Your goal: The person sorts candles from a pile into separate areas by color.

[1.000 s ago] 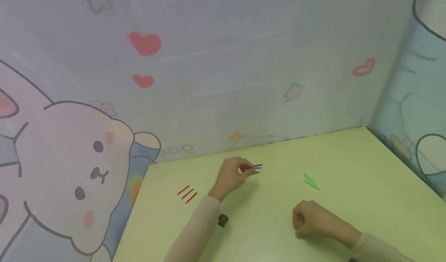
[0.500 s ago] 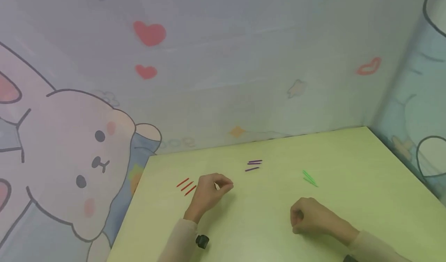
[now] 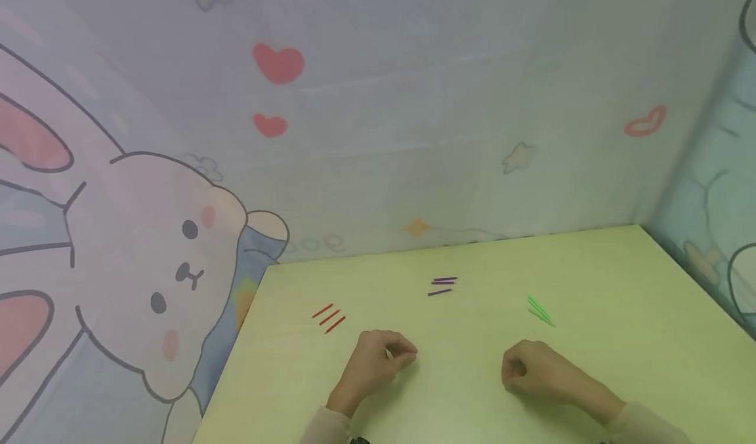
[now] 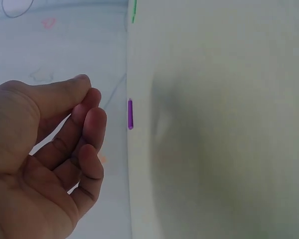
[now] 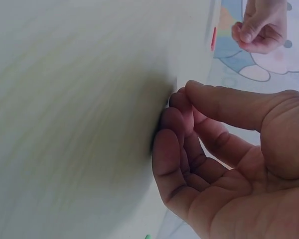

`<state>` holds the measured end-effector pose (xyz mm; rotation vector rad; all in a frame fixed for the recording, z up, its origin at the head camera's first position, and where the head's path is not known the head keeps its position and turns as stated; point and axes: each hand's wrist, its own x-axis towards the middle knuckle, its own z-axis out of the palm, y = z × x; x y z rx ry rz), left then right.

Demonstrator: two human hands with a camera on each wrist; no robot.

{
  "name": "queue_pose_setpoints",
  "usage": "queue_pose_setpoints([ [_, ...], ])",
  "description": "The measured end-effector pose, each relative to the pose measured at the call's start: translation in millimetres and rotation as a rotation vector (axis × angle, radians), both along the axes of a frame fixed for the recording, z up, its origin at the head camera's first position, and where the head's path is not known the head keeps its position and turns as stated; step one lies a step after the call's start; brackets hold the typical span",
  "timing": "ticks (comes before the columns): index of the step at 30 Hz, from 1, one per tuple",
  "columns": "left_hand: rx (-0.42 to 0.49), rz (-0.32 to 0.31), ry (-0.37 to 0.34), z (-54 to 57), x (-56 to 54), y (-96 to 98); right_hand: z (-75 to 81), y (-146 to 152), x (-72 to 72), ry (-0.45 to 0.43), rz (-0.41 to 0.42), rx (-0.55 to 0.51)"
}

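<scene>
My left hand point(image 3: 373, 365) is over the left middle of the table, fingers loosely bent and thumb tip meeting the index finger; nothing shows between them in the left wrist view. Three thin red sticks point(image 3: 329, 317) lie side by side up and left of it. Beyond it, at the back middle, are three thin purple sticks point(image 3: 443, 282), two close together and one a little nearer. My right hand point(image 3: 540, 373) rests at the tabletop, fingers loosely curled, holding nothing visible. Thin green sticks point(image 3: 540, 310) lie bunched just behind it.
The yellow-green table point(image 3: 638, 339) meets a wall cloth point(image 3: 449, 122) printed with hearts and stars along its back edge. A printed rabbit point(image 3: 159, 267) covers the cloth at left. Another cloth side point(image 3: 709, 188) borders the table on the right.
My left hand has let go of the purple sticks and drawn back toward me; they now lie in full view. My right hand has stayed in place. The head view has shifted slightly.
</scene>
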<state>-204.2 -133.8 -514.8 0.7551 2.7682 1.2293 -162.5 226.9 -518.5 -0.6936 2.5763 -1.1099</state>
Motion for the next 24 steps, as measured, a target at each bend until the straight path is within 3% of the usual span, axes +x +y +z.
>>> queue_pose_setpoints([
  [12,-0.091,-0.044,-0.005,-12.8,7.4,6.5,-1.6,1,-0.4,0.005,-0.022,-0.001],
  [17,-0.079,-0.067,-0.056,-17.6,9.0,5.7,-2.7,1,-0.3,-0.001,-0.016,-0.015],
  [24,-0.069,-0.065,-0.07,-19.1,8.5,5.8,-2.0,1,-0.9,0.007,-0.013,-0.028],
])
